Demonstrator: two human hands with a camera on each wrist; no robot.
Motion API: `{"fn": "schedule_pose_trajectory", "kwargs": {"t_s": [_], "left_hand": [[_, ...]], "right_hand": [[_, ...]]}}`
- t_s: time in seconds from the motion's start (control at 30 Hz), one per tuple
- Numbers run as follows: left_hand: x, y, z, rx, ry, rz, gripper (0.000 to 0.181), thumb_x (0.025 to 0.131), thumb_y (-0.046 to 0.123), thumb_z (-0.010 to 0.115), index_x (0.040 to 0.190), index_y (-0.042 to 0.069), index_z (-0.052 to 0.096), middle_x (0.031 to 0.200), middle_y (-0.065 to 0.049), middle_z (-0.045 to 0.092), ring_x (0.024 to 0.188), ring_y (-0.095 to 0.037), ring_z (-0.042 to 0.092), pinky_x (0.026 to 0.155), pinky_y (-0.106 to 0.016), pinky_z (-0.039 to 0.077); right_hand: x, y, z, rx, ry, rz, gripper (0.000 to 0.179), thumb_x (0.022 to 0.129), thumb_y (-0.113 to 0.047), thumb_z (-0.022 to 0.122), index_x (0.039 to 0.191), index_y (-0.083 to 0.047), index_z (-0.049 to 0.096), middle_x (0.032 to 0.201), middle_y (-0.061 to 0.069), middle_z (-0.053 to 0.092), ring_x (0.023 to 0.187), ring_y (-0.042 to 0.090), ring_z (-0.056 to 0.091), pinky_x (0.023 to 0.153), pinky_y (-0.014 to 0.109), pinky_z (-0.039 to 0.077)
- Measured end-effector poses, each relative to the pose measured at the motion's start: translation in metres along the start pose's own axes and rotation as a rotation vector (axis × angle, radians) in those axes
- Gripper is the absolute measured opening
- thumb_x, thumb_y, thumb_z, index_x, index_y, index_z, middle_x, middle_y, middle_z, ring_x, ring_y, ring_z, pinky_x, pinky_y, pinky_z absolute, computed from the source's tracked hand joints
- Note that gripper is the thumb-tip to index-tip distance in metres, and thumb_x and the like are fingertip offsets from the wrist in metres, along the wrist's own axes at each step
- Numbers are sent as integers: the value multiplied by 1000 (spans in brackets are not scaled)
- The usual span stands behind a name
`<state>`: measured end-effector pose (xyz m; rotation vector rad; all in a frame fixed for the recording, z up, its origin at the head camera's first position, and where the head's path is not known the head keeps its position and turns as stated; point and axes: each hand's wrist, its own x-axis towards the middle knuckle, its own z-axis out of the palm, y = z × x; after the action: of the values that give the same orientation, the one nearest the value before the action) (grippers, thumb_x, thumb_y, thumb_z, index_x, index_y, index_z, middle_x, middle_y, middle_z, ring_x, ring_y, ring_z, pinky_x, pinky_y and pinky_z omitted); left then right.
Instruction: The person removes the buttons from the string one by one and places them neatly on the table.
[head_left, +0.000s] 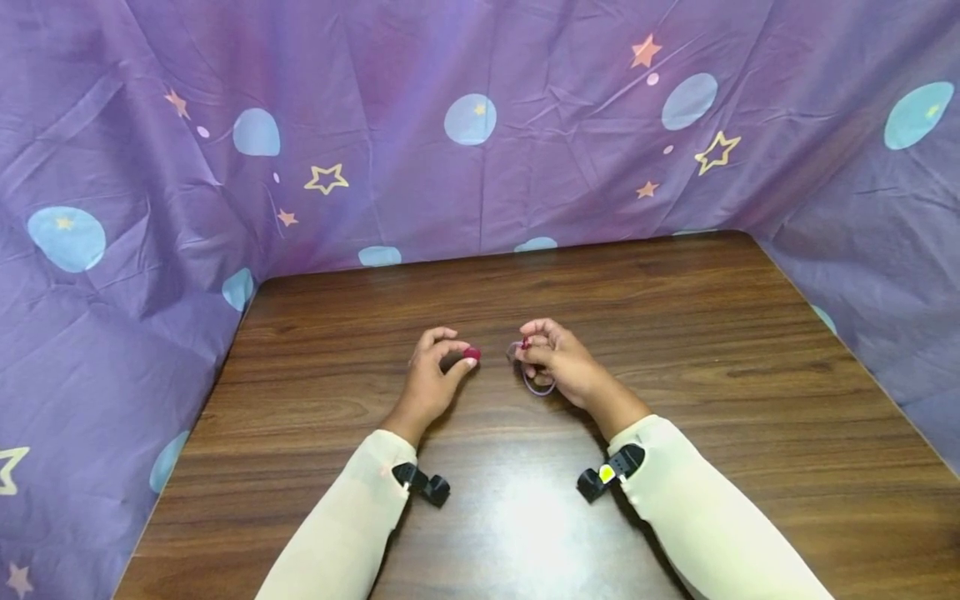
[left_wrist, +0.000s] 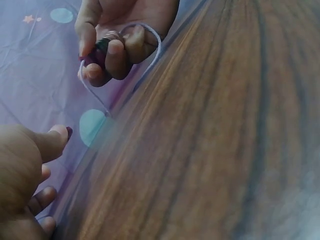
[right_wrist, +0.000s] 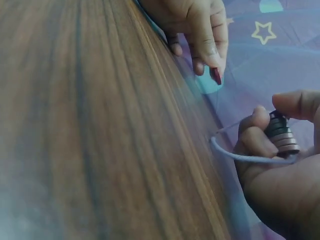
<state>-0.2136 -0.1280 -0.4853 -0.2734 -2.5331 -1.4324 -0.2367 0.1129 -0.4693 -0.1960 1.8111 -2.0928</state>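
My left hand pinches a small, flat dark-red piece between thumb and fingers. In the right wrist view that red piece looks thin and disc-like. My right hand holds a short stack of flat beads, dark at one end and pale pinkish at the other, with its fingers curled round it. A lilac cord comes out of the stack and loops below the right hand. The two hands are apart above the table, facing each other. Part of the stack is hidden by the fingers.
A brown wood-grain table lies under both hands. Behind and at the sides hangs a purple curtain with stars and blue spots. Small black cameras sit on both wrists, over pale sleeves.
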Motion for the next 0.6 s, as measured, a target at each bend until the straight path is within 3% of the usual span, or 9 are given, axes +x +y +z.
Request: {"fn": "schedule_pose_trajectory", "kwargs": {"t_s": [0.13, 0.33, 0.6], "left_hand": [[2, -3, 0, 35, -16, -26, 20, 97, 15, 82, 113, 3, 81, 145, -18, 63, 140, -41, 57, 123, -61, 38], [7, -7, 1, 78, -11, -43, 21, 96, 14, 83, 113, 1, 81, 144, -18, 63, 139, -41, 57, 124, -56, 41], [9, -8, 1, 91, 6, -46, 20, 94, 11, 84, 110, 0, 82, 141, -19, 64, 138, -42, 57, 123, -55, 42]], "right_hand": [[-1, 1, -1, 1, -28, -14, 30, 100, 3, 60, 125, -2, 43, 85, -4, 63, 64, 8, 52, 50, 18, 34], [-7, 1, -5, -42, -68, -15, 24, 103, -1, 60, 125, 3, 51, 86, -4, 68, 63, 8, 52, 48, 17, 33], [-12, 4, -6, -51, -41, -1, 12, 102, -2, 68, 114, -4, 64, 77, -7, 68, 57, 6, 49, 48, 18, 34]]}}
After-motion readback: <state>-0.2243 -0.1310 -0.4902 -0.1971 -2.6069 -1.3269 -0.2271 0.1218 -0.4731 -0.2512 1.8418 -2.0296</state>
